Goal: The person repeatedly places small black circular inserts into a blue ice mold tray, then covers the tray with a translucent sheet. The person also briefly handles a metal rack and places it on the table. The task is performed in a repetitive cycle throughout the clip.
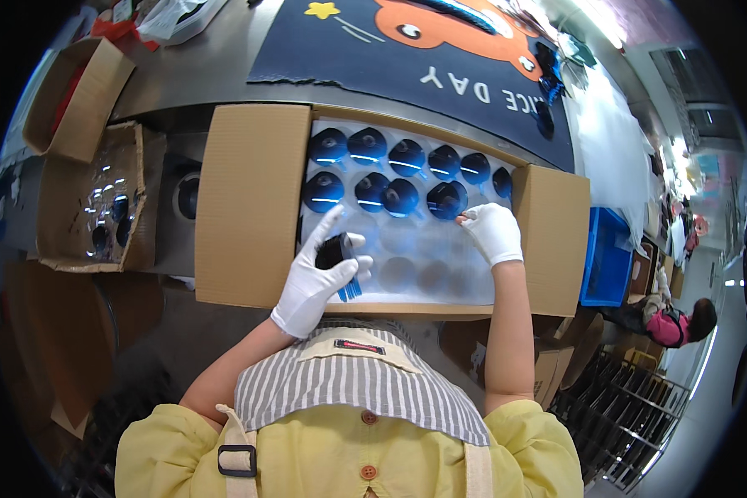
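Observation:
Rows of dark blue tinted lenses lie on white sheeting inside an open cardboard box. My left hand, in a white glove, is curled around a stack of dark lenses above the box's near left side. Blue tabs stick out below that stack. My white-gloved right hand is over the box's right side, thumb and finger pinched at the edge of a blue lens at the right of the second row. Round shapes show faintly through the sheeting nearer to me.
A dark mat with a cartoon print lies beyond the box on the metal table. At left, a cardboard box holds plastic wrap and a few dark lenses. A blue bin stands at right. Farther right is a person in pink.

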Demonstrator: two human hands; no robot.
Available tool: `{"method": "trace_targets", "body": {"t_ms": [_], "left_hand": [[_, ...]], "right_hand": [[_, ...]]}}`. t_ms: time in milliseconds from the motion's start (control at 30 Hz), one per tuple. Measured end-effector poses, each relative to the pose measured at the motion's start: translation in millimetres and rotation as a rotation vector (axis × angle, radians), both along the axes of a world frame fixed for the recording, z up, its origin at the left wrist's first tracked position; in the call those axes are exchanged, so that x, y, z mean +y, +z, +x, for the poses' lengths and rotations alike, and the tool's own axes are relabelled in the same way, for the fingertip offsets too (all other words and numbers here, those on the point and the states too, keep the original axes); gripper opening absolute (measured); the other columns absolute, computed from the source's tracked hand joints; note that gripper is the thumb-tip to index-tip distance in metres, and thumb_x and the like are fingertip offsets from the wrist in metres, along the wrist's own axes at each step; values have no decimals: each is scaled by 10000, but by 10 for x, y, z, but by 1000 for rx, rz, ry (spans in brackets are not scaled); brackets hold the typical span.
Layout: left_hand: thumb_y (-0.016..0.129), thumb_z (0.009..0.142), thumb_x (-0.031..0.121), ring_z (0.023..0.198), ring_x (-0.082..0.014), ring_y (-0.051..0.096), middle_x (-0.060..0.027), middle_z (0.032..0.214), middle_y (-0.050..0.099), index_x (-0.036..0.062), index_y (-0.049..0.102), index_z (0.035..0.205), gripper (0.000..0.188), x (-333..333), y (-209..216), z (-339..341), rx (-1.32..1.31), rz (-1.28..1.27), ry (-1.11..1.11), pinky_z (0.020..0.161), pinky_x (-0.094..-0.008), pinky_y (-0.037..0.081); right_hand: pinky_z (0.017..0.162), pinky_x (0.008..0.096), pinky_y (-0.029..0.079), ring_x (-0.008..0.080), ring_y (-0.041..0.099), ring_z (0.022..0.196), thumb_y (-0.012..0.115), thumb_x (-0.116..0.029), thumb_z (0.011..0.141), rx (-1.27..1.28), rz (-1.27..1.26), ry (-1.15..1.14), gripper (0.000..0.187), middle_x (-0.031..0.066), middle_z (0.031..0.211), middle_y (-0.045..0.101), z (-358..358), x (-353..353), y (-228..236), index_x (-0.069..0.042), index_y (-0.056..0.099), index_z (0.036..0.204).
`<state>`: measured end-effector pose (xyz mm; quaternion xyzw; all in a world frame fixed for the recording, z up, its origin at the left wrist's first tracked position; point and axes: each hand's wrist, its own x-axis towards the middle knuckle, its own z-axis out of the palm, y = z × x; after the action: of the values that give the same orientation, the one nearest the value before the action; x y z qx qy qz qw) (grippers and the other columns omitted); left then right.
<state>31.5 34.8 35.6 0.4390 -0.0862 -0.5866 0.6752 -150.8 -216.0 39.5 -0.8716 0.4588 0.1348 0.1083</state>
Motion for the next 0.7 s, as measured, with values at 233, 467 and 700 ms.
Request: {"method": "trace_targets", "body": {"t_ms": [233,467,700], "left_hand": [[677,893,-31,1075,-147,636,-62,1231,587,97,484,1360,521,-452,-151,-272,-179,-61,218,937,-282,534],[633,957,74,1153,-267,631,-122,1362,557,58,539,1255,312,-337,-330,-282,-211,-121,229,977,-386,548],[534,1032,282,1032,-172,652,-63,1175,644,94,579,1183,245,-163,-114,192,129,-80,546,919,-355,567]], "right_hand": [[776,391,557,300,696,863,630,-275,899,-269,143,220,210,127,924,728,48,642,288,-110,741,967],[636,281,509,105,611,643,776,-175,826,-536,830,-144,236,131,748,702,362,1065,87,14,748,964],[618,308,516,224,654,616,745,-209,808,-604,609,-12,225,167,736,683,507,1152,58,0,739,894]]}}
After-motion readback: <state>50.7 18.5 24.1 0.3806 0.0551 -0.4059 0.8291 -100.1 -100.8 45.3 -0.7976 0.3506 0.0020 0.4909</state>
